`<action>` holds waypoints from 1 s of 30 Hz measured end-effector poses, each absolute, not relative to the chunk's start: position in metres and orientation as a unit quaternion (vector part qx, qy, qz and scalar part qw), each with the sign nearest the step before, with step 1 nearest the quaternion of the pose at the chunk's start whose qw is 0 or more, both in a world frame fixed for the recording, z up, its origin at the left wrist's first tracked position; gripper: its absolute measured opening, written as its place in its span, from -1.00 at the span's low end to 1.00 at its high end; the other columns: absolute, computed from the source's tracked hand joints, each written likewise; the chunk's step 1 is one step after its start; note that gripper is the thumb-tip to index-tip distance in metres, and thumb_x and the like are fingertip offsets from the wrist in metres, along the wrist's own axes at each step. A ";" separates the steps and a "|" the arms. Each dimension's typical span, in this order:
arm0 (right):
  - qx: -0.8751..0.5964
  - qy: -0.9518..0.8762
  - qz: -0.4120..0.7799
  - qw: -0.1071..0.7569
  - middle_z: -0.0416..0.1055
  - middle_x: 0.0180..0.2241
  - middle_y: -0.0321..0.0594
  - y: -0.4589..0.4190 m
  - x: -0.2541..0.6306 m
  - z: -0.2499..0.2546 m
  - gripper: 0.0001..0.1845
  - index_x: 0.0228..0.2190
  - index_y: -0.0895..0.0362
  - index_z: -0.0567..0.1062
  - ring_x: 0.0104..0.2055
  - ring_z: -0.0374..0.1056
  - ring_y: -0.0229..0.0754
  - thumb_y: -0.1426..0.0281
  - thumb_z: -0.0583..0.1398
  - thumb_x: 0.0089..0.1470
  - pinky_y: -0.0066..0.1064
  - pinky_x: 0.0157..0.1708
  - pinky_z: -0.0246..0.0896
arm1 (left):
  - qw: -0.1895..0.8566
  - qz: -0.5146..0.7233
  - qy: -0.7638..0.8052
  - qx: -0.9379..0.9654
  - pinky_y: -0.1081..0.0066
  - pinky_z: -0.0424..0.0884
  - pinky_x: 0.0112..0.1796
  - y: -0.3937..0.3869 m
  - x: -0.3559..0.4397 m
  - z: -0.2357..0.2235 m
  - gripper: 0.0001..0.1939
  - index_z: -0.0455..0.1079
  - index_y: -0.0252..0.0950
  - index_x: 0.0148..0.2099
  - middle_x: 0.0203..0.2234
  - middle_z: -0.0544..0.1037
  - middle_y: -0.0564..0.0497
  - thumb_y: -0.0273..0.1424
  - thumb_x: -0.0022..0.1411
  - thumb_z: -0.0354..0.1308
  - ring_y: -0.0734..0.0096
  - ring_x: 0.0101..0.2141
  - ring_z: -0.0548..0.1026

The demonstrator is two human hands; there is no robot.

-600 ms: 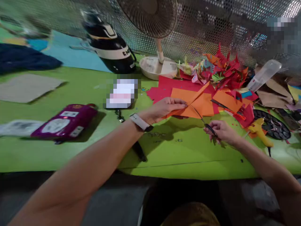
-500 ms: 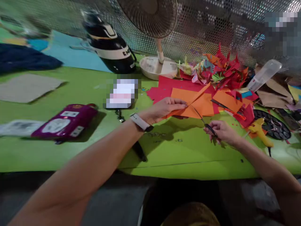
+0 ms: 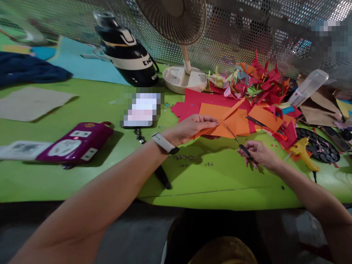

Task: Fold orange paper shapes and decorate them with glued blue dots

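My left hand (image 3: 196, 127), a pale watch strap on its wrist, is closed on a piece of orange paper (image 3: 233, 110) that rises as a narrow folded strip past the fingertips. My right hand (image 3: 258, 154) grips the dark handles of a pair of scissors (image 3: 238, 143). The slim blades point up and left, their tips close to the held paper; whether they touch it I cannot tell. Beneath lie orange sheets (image 3: 243, 126) on top of red paper (image 3: 194, 97). Some of the held paper is hidden by my left fingers.
Folded paper figures (image 3: 258, 79) are heaped behind the sheets. A white fan (image 3: 187, 79) and black-and-white jug (image 3: 134, 60) stand at the back. A yellow glue gun (image 3: 304, 152) lies right, by a black round tray (image 3: 330, 150). A phone (image 3: 143, 110) and purple power strip (image 3: 79, 143) lie left.
Both hands, the orange paper and the scissors stay almost in place. The view has shifted only very slightly.
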State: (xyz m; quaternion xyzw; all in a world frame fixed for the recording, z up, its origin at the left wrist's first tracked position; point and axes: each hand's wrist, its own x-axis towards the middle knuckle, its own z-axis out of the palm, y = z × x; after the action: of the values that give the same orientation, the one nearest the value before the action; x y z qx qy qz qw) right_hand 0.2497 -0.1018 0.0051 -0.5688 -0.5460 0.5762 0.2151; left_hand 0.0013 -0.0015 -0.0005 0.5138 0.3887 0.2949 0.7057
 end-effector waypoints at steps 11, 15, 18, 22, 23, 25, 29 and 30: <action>-0.571 -0.541 0.578 0.215 0.42 -0.65 -0.39 -0.102 0.247 0.008 -0.46 -0.50 0.12 0.35 -0.76 0.13 -0.46 -0.05 0.37 -0.17 -0.59 -0.80 0.01 | 0.705 0.290 0.376 0.527 0.54 0.52 -0.29 0.000 0.001 -0.003 -0.80 0.60 -0.29 -0.19 -0.32 0.65 0.01 -0.41 0.08 0.32 0.50 -0.34 0.56; -0.578 -0.538 0.574 0.216 0.42 -0.65 -0.38 -0.103 0.246 0.010 -0.45 -0.49 0.13 0.36 -0.76 0.12 -0.48 -0.07 0.37 -0.18 -0.61 -0.80 0.00 | 0.698 0.292 0.378 0.534 0.52 0.53 -0.29 -0.001 0.001 -0.003 -0.79 0.60 -0.29 -0.18 -0.30 0.65 0.00 -0.40 0.08 0.32 0.49 -0.35 0.56; -0.577 -0.540 0.574 0.215 0.43 -0.65 -0.38 -0.103 0.246 0.010 -0.46 -0.49 0.13 0.36 -0.76 0.12 -0.48 -0.06 0.36 -0.16 -0.61 -0.80 0.00 | 0.696 0.289 0.378 0.538 0.50 0.54 -0.28 -0.001 0.001 -0.003 -0.77 0.60 -0.29 -0.16 -0.28 0.65 0.00 -0.39 0.09 0.31 0.47 -0.33 0.56; -0.575 -0.543 0.574 0.212 0.42 -0.65 -0.40 -0.103 0.247 0.008 -0.45 -0.49 0.12 0.35 -0.77 0.11 -0.48 -0.08 0.35 -0.15 -0.60 -0.81 -0.02 | 0.701 0.278 0.374 0.540 0.49 0.55 -0.26 -0.001 0.001 -0.003 -0.77 0.59 -0.28 -0.15 -0.29 0.65 0.02 -0.37 0.11 0.30 0.46 -0.32 0.58; -0.575 -0.544 0.574 0.211 0.42 -0.65 -0.40 -0.102 0.248 0.008 -0.45 -0.48 0.12 0.35 -0.77 0.10 -0.48 -0.08 0.35 -0.15 -0.60 -0.81 -0.03 | 0.703 0.276 0.371 0.540 0.48 0.56 -0.25 -0.001 0.001 -0.003 -0.77 0.59 -0.28 -0.15 -0.30 0.65 0.02 -0.37 0.11 0.30 0.45 -0.32 0.58; -0.576 -0.546 0.571 0.209 0.41 -0.65 -0.41 -0.102 0.248 0.008 -0.45 -0.48 0.12 0.35 -0.77 0.10 -0.48 -0.08 0.34 -0.14 -0.60 -0.81 -0.04 | 0.706 0.272 0.367 0.541 0.48 0.56 -0.24 -0.001 0.001 -0.003 -0.76 0.59 -0.28 -0.15 -0.30 0.64 0.02 -0.36 0.11 0.29 0.44 -0.32 0.59; -0.577 -0.555 0.563 0.206 0.39 -0.66 -0.41 -0.102 0.249 0.008 -0.45 -0.47 0.12 0.35 -0.77 0.07 -0.48 -0.09 0.34 -0.12 -0.58 -0.81 -0.07 | 0.697 0.278 0.380 0.540 0.54 0.54 -0.26 -0.001 0.001 -0.004 -0.78 0.60 -0.27 -0.17 -0.31 0.65 0.03 -0.38 0.10 0.29 0.46 -0.32 0.58; -0.576 -0.557 0.561 0.206 0.39 -0.65 -0.41 -0.102 0.249 0.007 -0.46 -0.47 0.12 0.36 -0.77 0.07 -0.48 -0.09 0.33 -0.12 -0.58 -0.81 -0.07 | 0.697 0.282 0.382 0.538 0.55 0.54 -0.26 -0.001 0.001 -0.004 -0.79 0.60 -0.26 -0.18 -0.31 0.64 0.02 -0.39 0.10 0.29 0.46 -0.32 0.57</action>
State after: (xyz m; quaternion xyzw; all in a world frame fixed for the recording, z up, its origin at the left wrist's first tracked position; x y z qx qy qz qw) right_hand 0.2489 -0.1023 0.0073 -0.5763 -0.5572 0.5614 0.2056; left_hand 0.0007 -0.0010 -0.0040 0.5378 0.3817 0.2815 0.6970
